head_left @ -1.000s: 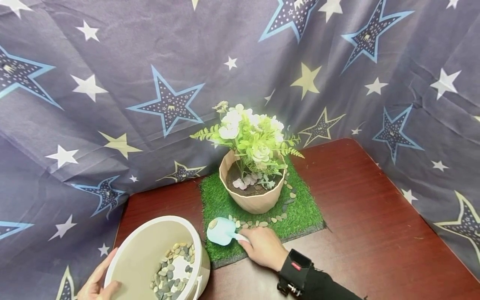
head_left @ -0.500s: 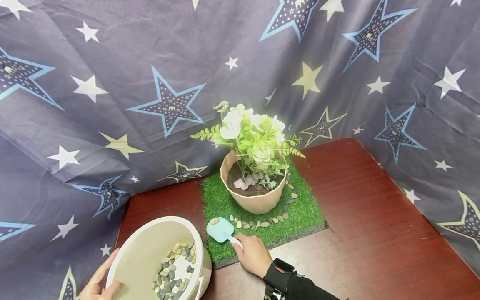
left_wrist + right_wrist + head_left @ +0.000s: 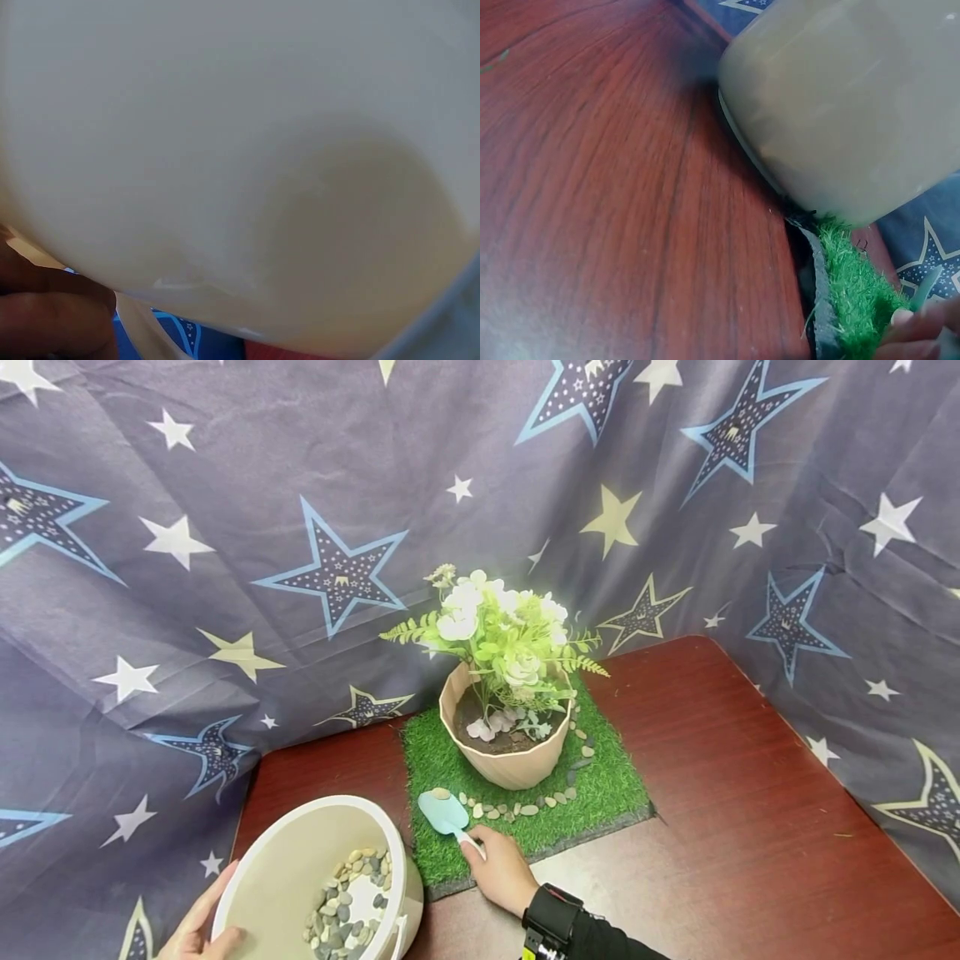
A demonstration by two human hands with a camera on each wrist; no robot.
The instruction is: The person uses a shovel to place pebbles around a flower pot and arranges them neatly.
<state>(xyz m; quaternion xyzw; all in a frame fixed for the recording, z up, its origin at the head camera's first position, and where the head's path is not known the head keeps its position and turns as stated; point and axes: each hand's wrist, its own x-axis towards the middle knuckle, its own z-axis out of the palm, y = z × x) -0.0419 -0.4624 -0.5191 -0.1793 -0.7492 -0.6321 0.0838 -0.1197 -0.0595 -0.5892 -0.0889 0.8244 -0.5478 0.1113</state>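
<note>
My right hand [image 3: 501,870] grips the white handle of a small light-blue trowel [image 3: 444,814] over the left front of a square of artificial grass [image 3: 600,797]. At the tip of its tilted blade lies a tan pebble [image 3: 441,793]. A row of pebbles [image 3: 529,810] curves on the grass around the front and right of a pink-beige flower pot [image 3: 517,768]. My left hand [image 3: 197,927] holds the rim of a cream bucket [image 3: 281,852], thumb inside and fingers outside. Grey and tan pebbles [image 3: 341,914] lie at the bucket's bottom. In the left wrist view, the bucket wall fills most of the picture.
White flowers and green leaves [image 3: 502,627] rise from the soil in the pot. The reddish wooden table [image 3: 750,793] spreads to the right. A grey curtain with stars [image 3: 510,460] hangs behind and along both sides.
My right hand has drawn back toward the left and front. The trowel blade has tilted, and the pebble on it has shifted to the tip. The left hand and bucket have hardly moved.
</note>
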